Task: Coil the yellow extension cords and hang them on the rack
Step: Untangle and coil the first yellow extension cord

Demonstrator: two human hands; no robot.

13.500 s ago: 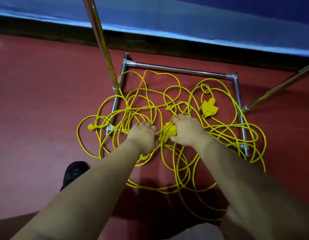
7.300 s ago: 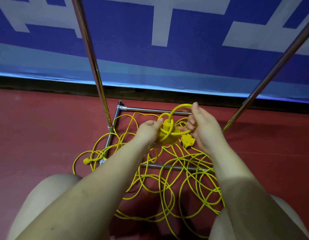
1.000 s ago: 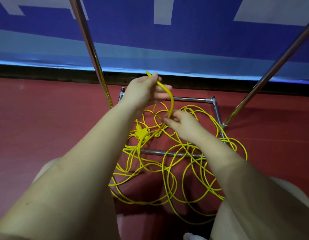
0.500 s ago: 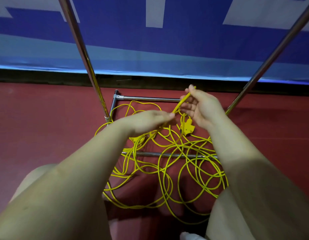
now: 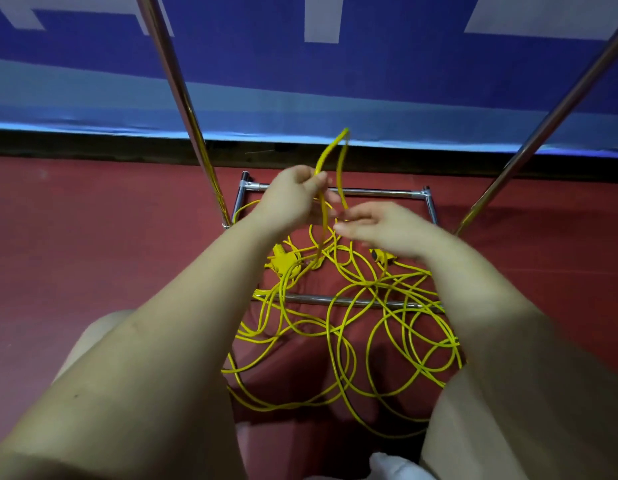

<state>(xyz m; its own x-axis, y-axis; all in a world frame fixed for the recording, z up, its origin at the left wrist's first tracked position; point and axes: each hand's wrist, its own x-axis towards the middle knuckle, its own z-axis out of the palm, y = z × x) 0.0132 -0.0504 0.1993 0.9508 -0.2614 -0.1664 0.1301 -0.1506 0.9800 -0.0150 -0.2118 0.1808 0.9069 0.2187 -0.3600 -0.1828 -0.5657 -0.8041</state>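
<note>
Rack base [image 5: 335, 191]: a rectangle of chrome tubes on the red floor [image 5: 93, 244], with the far bar at 12 o'clock, the near bar crossing mid-frame, and a side tube at 3 o'clock. Two slanted chrome poles [image 5: 183, 109] rise from its left and right sides toward 11 and 1 o'clock.

Contents of the frame: the yellow extension cords [image 5: 338, 327], a loose tangle of overlapping loops. Part lies inside the rectangle; the larger part spills over the near bar toward 6 o'clock, between the person's knees. One yellow socket block [image 5: 281, 261] lies inside the frame at 9 o'clock; a second end piece sits at 3 o'clock, half hidden under the right wrist.

Left hand [image 5: 293, 199]: fingers curled, gripping one strand of a narrow upright loop of cord that peaks toward 12 o'clock.

Right hand [image 5: 380, 226]: blurred, fingers fairly straight and pointing toward 9 o'clock, fingertips at the loop's other strand; whether it pinches the cord I cannot tell.

Edges and room: blue banner [image 5: 300, 81] and a dark skirting strip bound the floor at 12 o'clock. Bare red floor stretches toward 9 and 3 o'clock, outside the poles.
</note>
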